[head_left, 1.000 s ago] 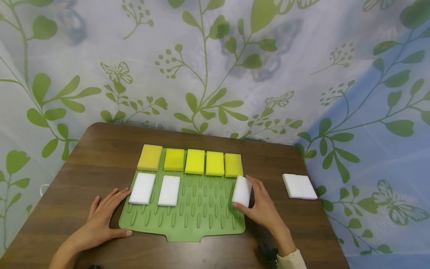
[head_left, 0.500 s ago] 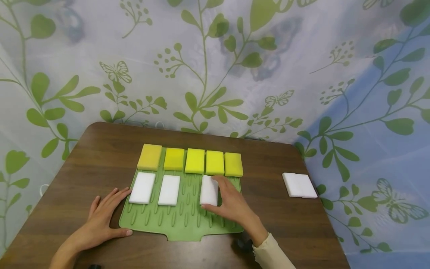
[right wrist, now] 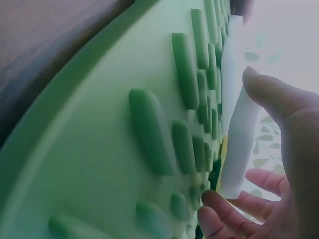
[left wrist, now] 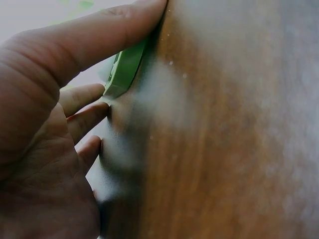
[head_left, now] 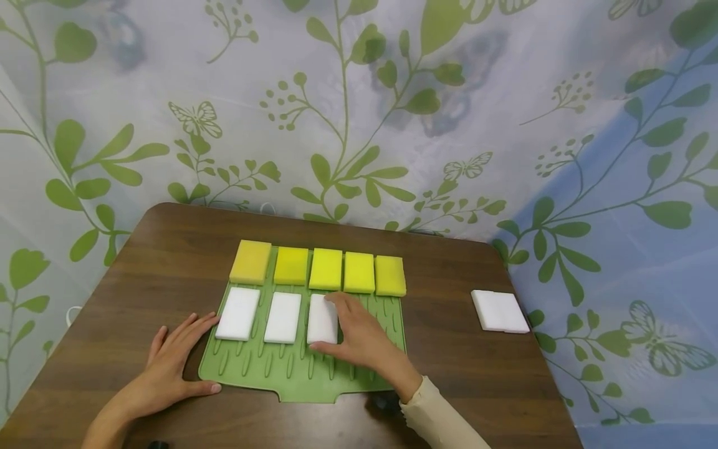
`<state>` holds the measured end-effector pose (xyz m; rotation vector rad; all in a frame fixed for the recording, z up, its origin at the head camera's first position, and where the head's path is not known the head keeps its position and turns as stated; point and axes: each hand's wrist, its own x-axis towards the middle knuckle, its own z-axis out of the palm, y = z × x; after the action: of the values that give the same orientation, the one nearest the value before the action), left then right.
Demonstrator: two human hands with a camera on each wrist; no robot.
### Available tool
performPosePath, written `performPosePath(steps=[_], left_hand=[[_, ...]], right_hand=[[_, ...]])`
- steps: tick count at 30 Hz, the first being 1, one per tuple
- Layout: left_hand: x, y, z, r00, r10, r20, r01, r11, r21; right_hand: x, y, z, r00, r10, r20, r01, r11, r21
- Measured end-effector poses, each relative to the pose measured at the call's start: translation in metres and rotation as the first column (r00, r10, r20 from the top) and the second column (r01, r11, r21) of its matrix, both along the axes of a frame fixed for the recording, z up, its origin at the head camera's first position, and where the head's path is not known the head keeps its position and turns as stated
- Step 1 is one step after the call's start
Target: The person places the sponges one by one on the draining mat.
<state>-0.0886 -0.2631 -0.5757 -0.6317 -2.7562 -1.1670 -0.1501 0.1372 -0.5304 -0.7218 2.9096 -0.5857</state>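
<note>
My right hand (head_left: pixel 364 337) pinches a white sponge (head_left: pixel 322 319) by its two short ends, over the middle of the green ridged mat (head_left: pixel 308 390). In the right wrist view the white sponge (right wrist: pixel 240 144) stands slightly tilted between thumb and fingers, close above the ridges. Left of it on the mat lie two more white sponges (head_left: pixel 282 318). My left hand (head_left: pixel 168 374) rests on the table, its fingers straight and spread, fingertips and thumb at the mat's left edge. The left wrist view shows that hand (left wrist: pixel 45 124) beside the green mat edge (left wrist: pixel 124 69), holding nothing.
A row of several yellow sponges (head_left: pixel 326 269) lies along the mat's far edge. Two white sponges (head_left: pixel 500 311) lie side by side on the brown table (head_left: pixel 449 280) at the right. A leaf-patterned curtain (head_left: pixel 359 112) hangs behind the table.
My right hand has carried the white sponge leftward across the mat, from its right edge to beside the two other white sponges. The left hand has stayed in place.
</note>
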Motion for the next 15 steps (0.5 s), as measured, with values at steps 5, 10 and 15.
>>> performPosePath(steps=[5,10,15], left_hand=[[0.001,0.000,0.001,1.000,0.003,-0.007,-0.003,1.000,-0.003],[0.001,0.000,0.002,1.000,0.005,-0.005,-0.005,1.000,-0.005],[0.001,0.001,0.003,1.000,0.004,0.001,-0.004,1.000,-0.004]], right_hand=[[-0.002,-0.006,-0.005,1.000,0.002,-0.007,-0.001,1.000,0.015],[-0.003,-0.011,-0.008,1.000,0.000,-0.029,0.001,1.000,0.030],[-0.004,-0.014,-0.011,0.999,-0.013,-0.047,0.016,0.998,0.059]])
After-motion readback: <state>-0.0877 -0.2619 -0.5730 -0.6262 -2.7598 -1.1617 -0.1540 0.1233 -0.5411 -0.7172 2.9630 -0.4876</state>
